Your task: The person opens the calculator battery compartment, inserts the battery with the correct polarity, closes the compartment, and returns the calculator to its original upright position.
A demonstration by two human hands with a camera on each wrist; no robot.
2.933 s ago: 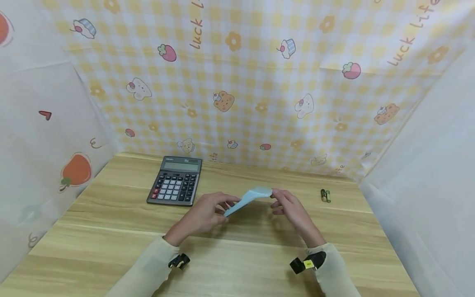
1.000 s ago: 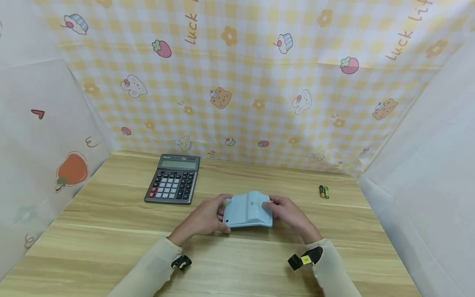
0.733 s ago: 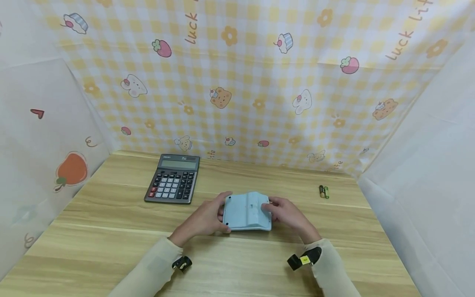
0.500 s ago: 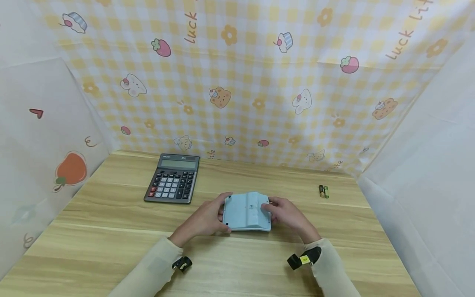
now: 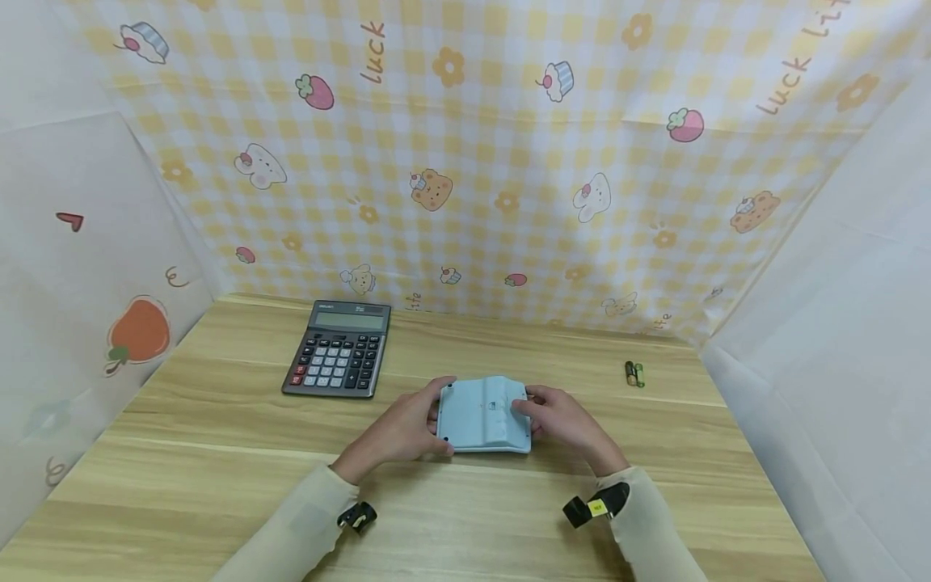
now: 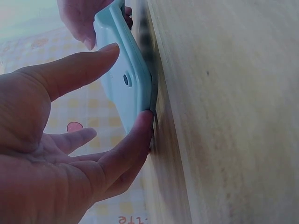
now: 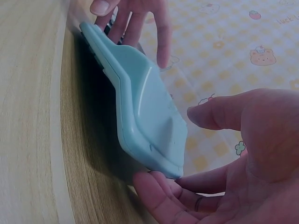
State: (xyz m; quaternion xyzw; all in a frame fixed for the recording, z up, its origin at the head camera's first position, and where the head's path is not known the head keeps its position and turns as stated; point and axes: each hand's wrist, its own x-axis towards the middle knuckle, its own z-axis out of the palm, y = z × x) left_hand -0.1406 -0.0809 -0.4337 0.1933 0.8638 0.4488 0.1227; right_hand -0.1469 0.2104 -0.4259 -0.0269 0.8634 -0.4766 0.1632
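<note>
A light blue device (image 5: 465, 412) with a raised ridge and small dark feet lies back side up between both hands, low over the table. My left hand (image 5: 407, 422) grips its left end, thumb at the near corner, fingers at the far side. My right hand (image 5: 563, 416) holds the right end, its thumb over the ridge and its fingers beneath. In the right wrist view the device (image 7: 149, 98) hangs slightly above the wood, its underside in shadow. The left wrist view shows the left fingers bent round the edge of the device (image 6: 124, 93).
A dark grey calculator (image 5: 338, 356) lies at the back left of the wooden table (image 5: 465, 517). Two small batteries, one dark (image 5: 630, 373) and one green (image 5: 639, 375), lie side by side at the back right. Patterned cloth (image 5: 502, 162) hangs behind.
Since the earliest frame, the device has turned from edge-on to show its back, and my left hand has moved to its left end. In the last half second almost nothing has moved.
</note>
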